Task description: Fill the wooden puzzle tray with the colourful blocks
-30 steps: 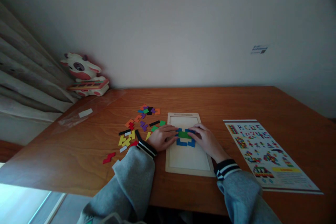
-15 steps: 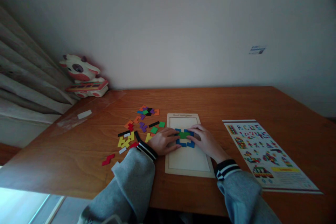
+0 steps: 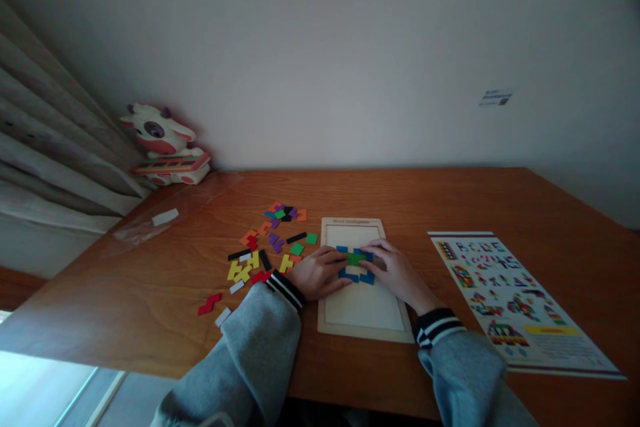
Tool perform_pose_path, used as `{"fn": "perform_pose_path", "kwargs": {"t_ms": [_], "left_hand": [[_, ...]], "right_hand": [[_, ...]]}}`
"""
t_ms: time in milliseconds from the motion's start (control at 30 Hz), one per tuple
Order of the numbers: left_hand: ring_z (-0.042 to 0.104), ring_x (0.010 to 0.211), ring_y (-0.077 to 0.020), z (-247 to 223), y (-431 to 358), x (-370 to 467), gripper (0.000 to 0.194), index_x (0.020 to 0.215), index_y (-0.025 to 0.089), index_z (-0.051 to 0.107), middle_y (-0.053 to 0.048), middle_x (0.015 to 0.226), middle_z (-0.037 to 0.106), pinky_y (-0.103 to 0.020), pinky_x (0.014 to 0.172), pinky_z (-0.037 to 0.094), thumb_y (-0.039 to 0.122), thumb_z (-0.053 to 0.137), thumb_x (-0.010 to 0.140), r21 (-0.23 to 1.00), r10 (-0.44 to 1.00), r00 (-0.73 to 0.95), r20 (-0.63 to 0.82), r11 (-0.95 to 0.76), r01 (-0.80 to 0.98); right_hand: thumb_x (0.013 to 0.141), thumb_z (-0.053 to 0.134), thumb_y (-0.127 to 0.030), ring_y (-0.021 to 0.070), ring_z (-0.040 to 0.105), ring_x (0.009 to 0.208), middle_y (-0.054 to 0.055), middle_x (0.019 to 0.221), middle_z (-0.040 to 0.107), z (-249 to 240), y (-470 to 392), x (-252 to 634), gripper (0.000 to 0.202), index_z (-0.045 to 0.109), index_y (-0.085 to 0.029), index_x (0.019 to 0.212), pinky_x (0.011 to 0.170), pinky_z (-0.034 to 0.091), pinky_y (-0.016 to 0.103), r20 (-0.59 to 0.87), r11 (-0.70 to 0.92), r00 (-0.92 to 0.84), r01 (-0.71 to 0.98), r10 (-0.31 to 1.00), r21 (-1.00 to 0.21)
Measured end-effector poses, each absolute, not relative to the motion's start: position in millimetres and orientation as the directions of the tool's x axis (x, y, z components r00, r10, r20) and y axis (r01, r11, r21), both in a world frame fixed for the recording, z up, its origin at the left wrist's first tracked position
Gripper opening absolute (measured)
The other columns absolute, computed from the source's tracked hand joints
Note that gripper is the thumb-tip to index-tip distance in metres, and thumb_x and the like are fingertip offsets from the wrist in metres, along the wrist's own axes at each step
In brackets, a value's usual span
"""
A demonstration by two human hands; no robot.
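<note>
- The left hand [image 3: 316, 274] lay flat over the left rim of the wooden puzzle tray [image 3: 363, 310], its fingers [image 3: 334, 255] stretched toward the coloured pieces in the tray's middle; they pressed rather than gripped, nothing held between them.
- The right hand [image 3: 397, 271] rested on the tray from the other side, fingers loosely curled, the tips touching the right end of the green piece [image 3: 356, 258]. It closed on nothing.
- The green piece sat between the two hands, in the upper middle of the tray, with blue pieces [image 3: 359, 276] touching it below and at both ends.
- The tray lay flat on the table [image 3: 410, 197], near its front edge, its lower half bare.
- Left of the tray, loose pieces [image 3: 270, 247] in yellow, orange, purple, black, green and white were scattered on the table; a red piece [image 3: 209, 304] lay apart, nearer the front-left.
- To the right of the tray, well apart from it, lay a printed pattern sheet [image 3: 510, 297].
- At the far left corner, against the wall, stood a cow-shaped toy [image 3: 163, 143], with a clear plastic bag [image 3: 160, 217] on the table in front of it.
- Both sleeves were grey with striped cuffs [image 3: 434, 323].
</note>
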State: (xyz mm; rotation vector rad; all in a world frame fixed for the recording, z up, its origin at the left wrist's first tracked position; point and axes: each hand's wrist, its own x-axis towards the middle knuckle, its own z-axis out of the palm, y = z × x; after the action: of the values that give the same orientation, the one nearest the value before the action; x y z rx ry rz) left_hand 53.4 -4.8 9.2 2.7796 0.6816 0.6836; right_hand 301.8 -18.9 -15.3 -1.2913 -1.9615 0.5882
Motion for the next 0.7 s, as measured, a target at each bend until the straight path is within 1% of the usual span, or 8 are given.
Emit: {"fn": "perform_pose_path", "kwargs": {"t_ms": [133,200,300,367,467,567,700], "left_hand": [[0.062,0.112,-0.0244,9,-5,54,0.036,0.117,0.017,0.068,-0.013,0.120,0.068,-0.040,0.099,0.054,0.044,0.051,0.099,0.306,0.484,0.771,0.414,-0.871,0.383],[0.063,0.110,-0.0234,7,-2,52,0.032,0.115,0.018,0.068,-0.011,0.119,0.069,-0.040,0.098,0.053,0.040,0.050,0.100,0.298,0.520,0.727,0.448,-0.854,0.426],[0.064,0.104,-0.0225,1,9,40,0.027,0.114,0.019,0.069,-0.010,0.116,0.070,-0.041,0.095,0.054,0.029,0.048,0.101,0.294,0.637,0.556,0.534,-0.756,0.584],[0.064,0.103,-0.0231,-5,19,29,0.027,0.118,0.019,0.068,-0.010,0.116,0.071,-0.043,0.094,0.054,0.025,0.049,0.099,0.292,0.695,0.463,0.551,-0.680,0.672],[0.064,0.106,-0.0240,-13,30,14,0.027,0.121,0.019,0.067,-0.010,0.118,0.071,-0.045,0.094,0.055,0.024,0.054,0.097,0.279,0.714,0.471,0.518,-0.662,0.696],[0.064,0.107,-0.0245,-19,35,9,0.024,0.113,0.020,0.071,-0.009,0.117,0.072,-0.045,0.094,0.054,0.026,0.057,0.096,0.287,0.721,0.471,0.509,-0.658,0.697],[0.068,0.099,-0.0219,-20,36,11,0.021,0.107,0.020,0.073,-0.008,0.106,0.075,-0.041,0.093,0.055,0.030,0.059,0.096,0.337,0.745,0.448,0.494,-0.639,0.692]], "right_hand": [[0.091,0.063,-0.040,0.0244,0.063,0.102,0.008,0.107,0.064,-17,-18,302,0.024,0.072,-0.025,0.108,0.094,0.053,0.044,0.328,0.403,-0.236,0.588,0.915,-0.701],[0.092,0.061,-0.042,0.0242,0.064,0.101,0.008,0.106,0.065,-16,-18,303,0.025,0.072,-0.025,0.107,0.093,0.053,0.043,0.329,0.398,-0.226,0.580,0.917,-0.710],[0.094,0.057,-0.043,0.0235,0.064,0.099,0.008,0.106,0.065,-14,-19,303,0.026,0.071,-0.024,0.108,0.092,0.053,0.043,0.311,0.381,-0.221,0.576,0.924,-0.723],[0.096,0.055,-0.043,0.0228,0.064,0.099,0.008,0.106,0.064,-14,-19,303,0.027,0.070,-0.024,0.108,0.092,0.054,0.042,0.302,0.376,-0.224,0.566,0.927,-0.733],[0.097,0.053,-0.043,0.0219,0.064,0.094,0.008,0.106,0.064,-13,-19,303,0.028,0.070,-0.023,0.107,0.088,0.054,0.041,0.311,0.380,-0.218,0.553,0.925,-0.742],[0.097,0.052,-0.044,0.0216,0.063,0.092,0.008,0.104,0.065,-11,-19,302,0.029,0.070,-0.023,0.105,0.087,0.054,0.041,0.325,0.379,-0.198,0.559,0.925,-0.738],[0.096,0.052,-0.045,0.0216,0.063,0.091,0.008,0.105,0.065,-10,-20,302,0.029,0.069,-0.022,0.105,0.087,0.054,0.041,0.328,0.377,-0.190,0.554,0.925,-0.742]]}}
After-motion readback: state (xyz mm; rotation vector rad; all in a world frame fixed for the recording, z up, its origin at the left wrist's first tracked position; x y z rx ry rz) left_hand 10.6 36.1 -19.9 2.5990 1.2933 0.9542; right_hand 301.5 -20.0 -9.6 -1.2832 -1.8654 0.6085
